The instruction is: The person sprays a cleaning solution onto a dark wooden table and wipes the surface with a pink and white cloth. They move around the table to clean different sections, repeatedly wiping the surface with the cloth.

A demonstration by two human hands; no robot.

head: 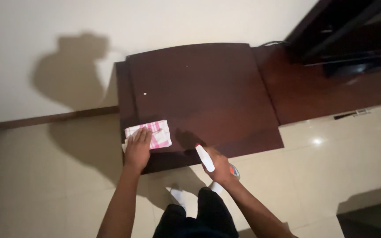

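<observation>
Fingers of the right hand [220, 166] wrap a white spray bottle [205, 158] at the table's near edge, nozzle aimed over the dark wooden table [208, 88]. Left hand [137, 147] lies flat, fingers spread, on a pink checked cloth [153, 133] near the front left corner. Overspray could likely wet the tiled floor [331, 154], making it slippery.

Both forearms are bare, with no sleeves, watch or rings in view. The left hand [137, 149] and right hand [220, 166] wear no gloves. Below them show black trousers [195, 218] and white socks [177, 194].
</observation>
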